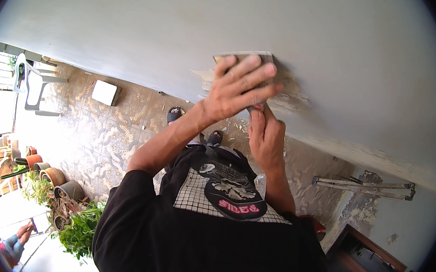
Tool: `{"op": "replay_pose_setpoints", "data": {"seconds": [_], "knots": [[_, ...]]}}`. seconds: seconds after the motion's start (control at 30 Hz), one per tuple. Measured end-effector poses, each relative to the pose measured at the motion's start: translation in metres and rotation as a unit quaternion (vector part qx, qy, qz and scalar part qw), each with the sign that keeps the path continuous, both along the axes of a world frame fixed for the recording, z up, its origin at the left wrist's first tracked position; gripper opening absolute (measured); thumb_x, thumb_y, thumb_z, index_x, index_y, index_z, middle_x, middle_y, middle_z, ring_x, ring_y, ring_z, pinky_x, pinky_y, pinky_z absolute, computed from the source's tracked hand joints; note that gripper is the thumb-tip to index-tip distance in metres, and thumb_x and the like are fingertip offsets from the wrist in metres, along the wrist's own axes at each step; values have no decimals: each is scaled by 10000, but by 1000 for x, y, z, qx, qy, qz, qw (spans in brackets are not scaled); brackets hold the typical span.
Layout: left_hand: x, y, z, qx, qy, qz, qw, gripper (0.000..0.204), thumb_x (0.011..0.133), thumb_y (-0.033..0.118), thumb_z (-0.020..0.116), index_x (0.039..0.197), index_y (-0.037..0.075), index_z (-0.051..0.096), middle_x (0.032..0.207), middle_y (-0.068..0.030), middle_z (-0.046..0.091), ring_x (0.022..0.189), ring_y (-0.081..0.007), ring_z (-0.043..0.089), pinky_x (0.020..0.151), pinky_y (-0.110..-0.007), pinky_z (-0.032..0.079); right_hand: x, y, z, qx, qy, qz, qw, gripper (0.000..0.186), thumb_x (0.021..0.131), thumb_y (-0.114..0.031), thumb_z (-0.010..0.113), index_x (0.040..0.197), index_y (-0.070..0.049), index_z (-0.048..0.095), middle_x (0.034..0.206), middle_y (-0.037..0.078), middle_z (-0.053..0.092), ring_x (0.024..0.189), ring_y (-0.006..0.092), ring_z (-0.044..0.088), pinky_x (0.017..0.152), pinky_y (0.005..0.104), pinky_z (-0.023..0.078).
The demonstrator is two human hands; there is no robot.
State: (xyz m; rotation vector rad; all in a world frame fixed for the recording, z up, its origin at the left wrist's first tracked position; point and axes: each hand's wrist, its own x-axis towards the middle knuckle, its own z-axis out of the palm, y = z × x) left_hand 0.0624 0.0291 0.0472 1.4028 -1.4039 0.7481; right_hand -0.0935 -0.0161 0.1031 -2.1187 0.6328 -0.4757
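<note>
My left hand [237,88] lies with fingers stretched and apart over the wide metal blade of a scraper [264,55], pressed against the pale grey wall [135,20]. Below it, my right hand [267,137] grips the scraper's handle, which is mostly hidden by my fingers. The blade is at a rough patch of flaking, peeling surface [296,96] on the wall, and much of it is covered by my left hand.
Below is a tiled floor [132,113] with scattered flakes and a white block [104,93]. A plastic chair [36,89] and potted plants [69,192] are on the left, with a seated person's bare leg [25,230]. A folded ladder [364,187] and wooden frame [366,260] are at right.
</note>
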Motion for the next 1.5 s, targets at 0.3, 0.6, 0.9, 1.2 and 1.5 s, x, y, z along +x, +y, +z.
{"op": "replay_pose_setpoints", "data": {"seconds": [0.3,0.6,0.9,1.2,1.5], "knots": [[-20,15,-14,174,-51,-8,983,428,935,417,617,1325,261,700,1534,1,551,1427,-216,481,1214,-460,238,-27,4,-47,160,-33,-13,986,404,1117,-318,402,1084,20,621,657,63,558,509,161,539,477,326,421],[-14,16,0,214,-126,2,969,431,986,204,574,1403,290,639,1572,60,514,1440,-161,479,1186,-414,297,-20,15,-50,202,-106,-56,972,393,1132,-311,369,1084,-1,606,645,13,531,494,91,485,463,270,404],[11,24,51,243,-205,-31,948,411,988,258,592,1392,283,662,1507,100,580,1409,-132,511,1208,-386,273,14,41,-51,162,-197,-119,960,235,1075,-184,466,1027,10,590,645,143,573,561,325,631,546,406,465],[38,14,87,249,-303,-125,911,442,933,193,649,1373,227,677,1503,79,588,1399,-132,525,1153,-383,333,59,72,-42,214,-284,-240,903,289,1093,-250,444,1015,-7,579,616,86,518,526,213,544,557,367,464],[31,0,106,207,-309,-169,913,435,886,147,681,1320,158,707,1444,40,639,1360,-165,559,1082,-367,375,47,67,-8,234,-294,-269,887,383,1107,-293,424,952,-3,620,599,83,533,512,202,557,550,365,461]]}}
